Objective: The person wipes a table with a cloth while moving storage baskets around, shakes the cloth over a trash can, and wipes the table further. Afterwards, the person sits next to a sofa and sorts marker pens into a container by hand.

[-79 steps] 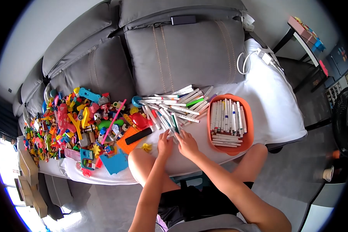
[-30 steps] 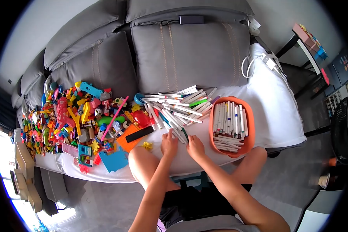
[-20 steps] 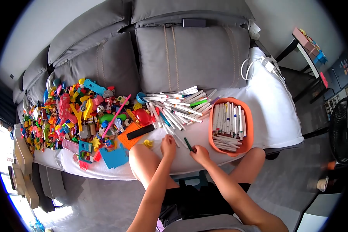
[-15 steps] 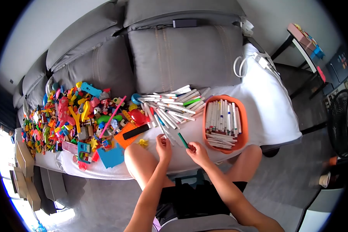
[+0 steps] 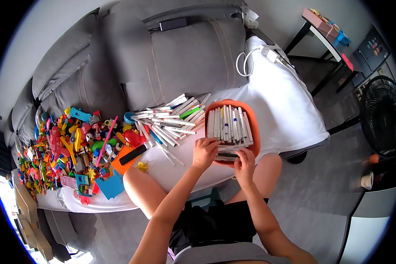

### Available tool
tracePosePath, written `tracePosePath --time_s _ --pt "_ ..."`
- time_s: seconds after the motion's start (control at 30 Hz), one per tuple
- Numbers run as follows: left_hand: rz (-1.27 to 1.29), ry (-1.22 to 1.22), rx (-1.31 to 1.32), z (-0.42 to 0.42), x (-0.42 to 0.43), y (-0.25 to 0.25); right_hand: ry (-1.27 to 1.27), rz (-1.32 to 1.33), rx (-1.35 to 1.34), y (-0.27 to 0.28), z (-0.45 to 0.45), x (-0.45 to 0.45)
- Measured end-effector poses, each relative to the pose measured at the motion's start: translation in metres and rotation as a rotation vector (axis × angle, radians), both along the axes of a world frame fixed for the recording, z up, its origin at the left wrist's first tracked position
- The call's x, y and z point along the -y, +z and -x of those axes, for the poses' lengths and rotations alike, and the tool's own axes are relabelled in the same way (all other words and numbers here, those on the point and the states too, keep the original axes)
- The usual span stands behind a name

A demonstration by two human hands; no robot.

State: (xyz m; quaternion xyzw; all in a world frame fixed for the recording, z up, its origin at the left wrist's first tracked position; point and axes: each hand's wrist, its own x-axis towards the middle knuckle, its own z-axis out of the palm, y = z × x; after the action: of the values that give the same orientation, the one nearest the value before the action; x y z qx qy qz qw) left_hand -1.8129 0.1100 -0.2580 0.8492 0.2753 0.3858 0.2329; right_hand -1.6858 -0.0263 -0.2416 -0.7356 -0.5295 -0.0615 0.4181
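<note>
An orange plastic basket (image 5: 256, 127) stands on the white-covered seat, holding white markers (image 5: 226, 123) upright in rows at the back and others lying crosswise at the front. My left hand (image 5: 205, 152) reaches over the basket's left front edge, fingers bent together near the crosswise markers; what they pinch is hidden. My right hand (image 5: 245, 164) is at the front right rim, its fingers closed at the end of a dark green marker (image 5: 228, 154) lying between both hands. To the left is a loose pile of white markers (image 5: 171, 121), with a bright green one (image 5: 189, 113) among them.
Colourful small toys (image 5: 70, 149) are heaped on the left of the seat. Beside them lie a blue sheet (image 5: 110, 187) and a black bar (image 5: 133, 155) on an orange plate. Grey cushions (image 5: 185, 61) line the back; a white cable (image 5: 245, 64) and a black fan (image 5: 379, 116) are at right.
Both hands have moved right, from the front of the loose pile into the basket. The green marker has gone with my right hand and now lies crosswise there. The view has shifted right.
</note>
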Motion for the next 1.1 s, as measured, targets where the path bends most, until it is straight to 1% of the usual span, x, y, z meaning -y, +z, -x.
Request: tracePosePath --time_s 0.07,0.13,0.2,0.27,0.3,0.33,0.43,0.53,0.57,0.63,0.67,0.7,0.73,0.8,0.83,0.87,0.9,0.93,0.97,1.0,1.03,1.07,1.1 --pt "0.089 0.084 0.064 0.016 -0.003 -0.015 0.053 -0.036 -0.04 0.003 0.016 -0.007" --pt "0.151 0.227 0.071 0.042 -0.007 -0.021 0.174 -0.043 -0.116 0.005 0.038 -0.018" --pt "0.126 0.368 0.009 0.074 -0.015 -0.034 0.308 -0.072 -0.178 -0.003 0.062 -0.034" --pt "0.163 0.491 -0.071 0.106 -0.022 -0.054 0.406 -0.022 -0.364 -0.01 0.09 -0.053" --pt "0.171 0.535 -0.135 0.125 -0.026 -0.067 0.445 0.054 -0.391 -0.021 0.102 -0.064" --pt "0.182 0.577 -0.199 0.14 -0.03 -0.075 0.433 0.116 -0.337 -0.029 0.114 -0.075" --pt "0.545 0.606 -0.154 0.161 -0.04 -0.091 0.389 0.298 -0.178 -0.06 0.143 -0.102" --pt "0.53 0.6 -0.273 0.156 -0.043 -0.089 0.301 0.369 -0.206 -0.087 0.158 -0.117" --pt "0.493 0.629 -0.305 0.152 -0.04 -0.087 0.312 0.392 -0.213 -0.094 0.158 -0.117" --pt "0.538 0.621 -0.357 0.147 -0.034 -0.088 0.329 0.442 -0.225 -0.098 0.154 -0.109" --pt "0.558 0.617 -0.383 0.145 -0.032 -0.088 0.341 0.475 -0.296 -0.099 0.151 -0.103" --pt "0.48 0.61 -0.337 0.145 -0.027 -0.094 0.355 0.507 -0.367 -0.1 0.149 -0.096" --pt "0.56 0.6 -0.285 0.147 -0.021 -0.099 0.369 0.538 -0.44 -0.1 0.146 -0.089" --pt "0.707 0.577 -0.178 0.149 -0.016 -0.1 0.348 0.657 -0.883 -0.097 0.136 -0.074" --pt "0.855 0.627 0.003 0.148 -0.012 -0.097 0.334 0.711 -1.106 -0.096 0.131 -0.07" --pt "0.998 0.669 0.19 0.145 -0.007 -0.095 0.362 0.677 -1.223 -0.095 0.125 -0.065" --pt "1.141 0.7 0.377 0.14 -0.003 -0.089 0.385 0.637 -1.341 -0.08 0.119 -0.057" --pt "1.063 0.67 0.469 0.133 -0.002 -0.085 0.405 0.589 -1.457 -0.063 0.112 -0.05" --pt "0.988 0.635 0.561 0.126 0.0 -0.081 0.445 0.502 -1.461 -0.051 0.103 -0.044" --pt "0.916 0.599 0.652 0.117 0.003 -0.075 0.416 0.36 -1.379 -0.041 0.093 -0.037" --pt "0.887 0.605 0.59 0.104 0.0 -0.06 0.385 0.221 -1.291 -0.032 0.083 -0.031" --pt "0.82 0.543 0.58 0.089 -0.004 -0.046 0.352 0.087 -1.199 -0.028 0.072 -0.025" --pt "0.752 0.481 0.571 0.074 -0.009 -0.033 0.262 0.043 -0.935 -0.03 0.053 -0.019"
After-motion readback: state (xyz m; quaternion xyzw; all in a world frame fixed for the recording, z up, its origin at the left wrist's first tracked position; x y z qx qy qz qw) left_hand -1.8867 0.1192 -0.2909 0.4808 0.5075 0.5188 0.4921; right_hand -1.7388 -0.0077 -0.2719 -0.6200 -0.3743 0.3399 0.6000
